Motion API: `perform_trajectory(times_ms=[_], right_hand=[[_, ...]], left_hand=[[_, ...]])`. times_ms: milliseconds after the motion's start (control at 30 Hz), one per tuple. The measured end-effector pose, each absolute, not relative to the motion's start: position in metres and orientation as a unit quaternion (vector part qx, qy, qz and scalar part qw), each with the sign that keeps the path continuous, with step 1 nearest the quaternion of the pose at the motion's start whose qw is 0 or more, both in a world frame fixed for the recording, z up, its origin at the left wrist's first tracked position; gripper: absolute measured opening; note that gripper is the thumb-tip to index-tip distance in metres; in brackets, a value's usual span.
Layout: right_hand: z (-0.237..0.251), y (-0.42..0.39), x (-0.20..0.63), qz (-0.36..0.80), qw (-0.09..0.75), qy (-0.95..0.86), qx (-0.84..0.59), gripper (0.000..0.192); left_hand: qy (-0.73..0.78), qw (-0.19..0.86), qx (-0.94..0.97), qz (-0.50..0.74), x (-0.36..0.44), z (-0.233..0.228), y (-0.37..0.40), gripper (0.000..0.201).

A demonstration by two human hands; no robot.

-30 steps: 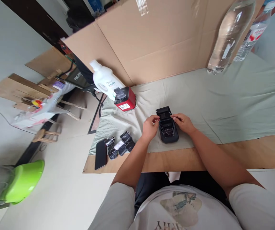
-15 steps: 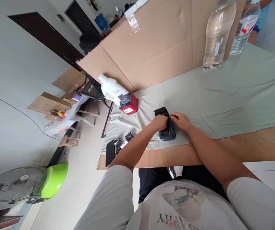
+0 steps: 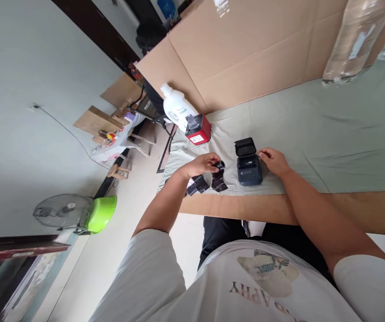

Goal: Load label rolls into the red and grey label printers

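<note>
Gripping a black roll [image 3: 218,167], the left hand [image 3: 201,163] has swung away from the label printer [image 3: 248,163], where it worked half a second ago; the roll now hangs above the other rolls [image 3: 200,184]. Right hand [image 3: 273,160] steadies the printer's side, fingers loosely curled, lid open; its long axis runs away from the person.

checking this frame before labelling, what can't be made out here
- Head view: what the left hand grips on the black rolls; its fingers cover it.
- Printer label text: too small.
- Right hand fingertips at the printer's edge: contact unclear.
- Clear bottle: top cut off by the frame, blurred.
</note>
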State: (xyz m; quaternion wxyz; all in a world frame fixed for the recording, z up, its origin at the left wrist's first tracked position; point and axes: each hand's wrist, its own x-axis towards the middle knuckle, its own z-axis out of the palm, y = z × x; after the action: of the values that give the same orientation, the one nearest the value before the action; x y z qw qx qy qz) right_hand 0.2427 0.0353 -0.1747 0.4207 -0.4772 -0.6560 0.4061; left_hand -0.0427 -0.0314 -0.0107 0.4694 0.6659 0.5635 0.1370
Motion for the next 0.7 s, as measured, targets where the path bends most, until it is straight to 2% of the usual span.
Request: perform_trajectory(times_ms=[233,400,700], right_hand=[[-0.174,0.036,0.245,0.362,0.422,-0.677,-0.482,0.034],[-0.174,0.034,0.247,0.352,0.407,-0.68,-0.498,0.036],[-0.17,0.033,0.249,0.361,0.405,-0.675,-0.5,0.032]], left_hand=[[0.759,0.277,0.587,0.049,-0.176,-0.012,-0.074,0.041],[0.794,0.258,0.55,0.017,-0.207,-0.036,-0.101,0.041],[0.771,0.267,0.579,-0.006,-0.187,-0.063,-0.095,0.033]])
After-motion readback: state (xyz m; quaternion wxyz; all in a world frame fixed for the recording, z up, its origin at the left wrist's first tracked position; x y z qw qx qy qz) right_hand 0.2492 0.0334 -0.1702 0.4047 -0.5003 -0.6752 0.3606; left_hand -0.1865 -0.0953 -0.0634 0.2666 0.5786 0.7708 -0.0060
